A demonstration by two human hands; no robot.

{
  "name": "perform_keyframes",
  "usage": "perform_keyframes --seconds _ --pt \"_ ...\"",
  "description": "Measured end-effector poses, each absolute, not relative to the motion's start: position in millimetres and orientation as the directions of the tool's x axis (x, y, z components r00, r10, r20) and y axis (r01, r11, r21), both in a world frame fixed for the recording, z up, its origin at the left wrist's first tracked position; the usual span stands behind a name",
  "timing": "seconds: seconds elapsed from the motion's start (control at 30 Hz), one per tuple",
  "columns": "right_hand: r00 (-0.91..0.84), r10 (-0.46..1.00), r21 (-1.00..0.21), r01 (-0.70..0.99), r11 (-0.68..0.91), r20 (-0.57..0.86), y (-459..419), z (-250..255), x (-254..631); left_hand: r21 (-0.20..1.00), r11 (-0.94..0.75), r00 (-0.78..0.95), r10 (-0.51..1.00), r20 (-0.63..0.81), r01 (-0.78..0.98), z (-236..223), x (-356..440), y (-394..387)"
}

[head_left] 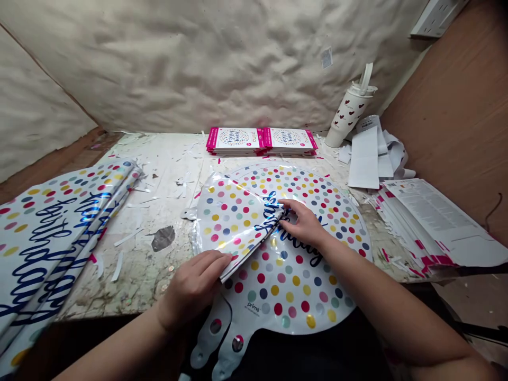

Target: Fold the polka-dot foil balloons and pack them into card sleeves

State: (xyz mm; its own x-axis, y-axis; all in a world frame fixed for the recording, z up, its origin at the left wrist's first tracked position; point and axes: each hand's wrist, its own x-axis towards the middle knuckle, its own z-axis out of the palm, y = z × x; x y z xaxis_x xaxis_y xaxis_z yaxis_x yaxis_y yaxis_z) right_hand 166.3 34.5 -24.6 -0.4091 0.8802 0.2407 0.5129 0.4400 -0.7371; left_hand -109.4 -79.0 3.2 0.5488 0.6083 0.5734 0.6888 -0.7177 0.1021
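Note:
A flat white foil balloon (293, 296) with coloured dots and dark blue lettering lies in front of me. On top of it is a folded foil balloon (230, 217) of the same print, creased into a narrow fold along its lower right edge. My left hand (196, 283) grips the near end of that fold, thumb and fingers closed on it. Farther along the crease, my right hand (302, 225) pinches the edge between thumb and fingers. Two balloon tails (228, 352) hang over the table's near edge.
Several folded balloons (59, 227) lie at the left. Pink-edged printed packs (262, 140) stand in two stacks at the back. A white tumbler (351, 114), loose white papers (365, 156) and a fanned card pile (440, 222) are at the right. Paper scraps litter the worn table (135, 275).

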Motion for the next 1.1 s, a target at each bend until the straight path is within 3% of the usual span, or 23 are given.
perform_keyframes --seconds 0.1,0.23,0.37,0.5,0.6,0.7,0.8,0.9,0.97,1.1 --pt "-0.433 0.873 -0.825 0.393 0.407 0.224 38.0 -26.5 158.8 0.113 -0.709 0.523 0.609 0.596 0.697 4.5 -109.7 -82.1" --pt "-0.377 0.924 -0.986 0.118 0.117 0.065 41.8 -21.2 152.4 0.116 -0.736 0.546 0.589 0.596 0.667 8.7 -108.1 -87.1" --pt "-0.360 0.932 -0.995 -0.081 -0.065 -0.032 45.8 -15.4 149.3 0.141 -0.741 0.535 0.589 0.606 0.656 8.6 -107.9 -90.9" --pt "-0.330 0.944 -0.994 -0.103 -0.042 -0.005 48.0 -17.0 147.0 0.120 -0.753 0.548 0.569 0.613 0.647 10.4 -106.6 -92.5" --pt "-0.257 0.964 -0.995 0.052 0.083 0.067 49.3 -20.7 143.1 0.056 -0.772 0.588 0.528 0.613 0.633 15.1 -101.6 -94.8" --pt "-0.224 0.953 -0.882 0.380 0.280 0.206 53.8 -23.6 140.3 -0.025 -0.808 0.659 0.462 0.594 0.589 20.2 -93.0 -96.7" --pt "-0.224 0.936 -0.761 0.545 0.352 0.272 61.5 -21.7 144.2 -0.077 -0.825 0.725 0.443 0.527 0.560 23.9 -81.7 -93.4" --pt "-0.279 0.926 -0.718 0.587 0.374 0.254 62.8 -10.8 156.3 -0.108 -0.808 0.756 0.482 0.442 0.579 24.4 -69.2 -84.4" --pt "-0.428 0.866 -0.636 0.599 0.487 0.260 53.5 -1.2 165.5 -0.113 -0.782 0.746 0.526 0.408 0.614 22.3 -60.4 -78.1" --pt "-0.758 0.558 -0.265 0.492 0.829 0.337 12.7 3.2 173.0 -0.110 -0.736 0.706 0.580 0.406 0.668 18.3 -42.1 -73.3"
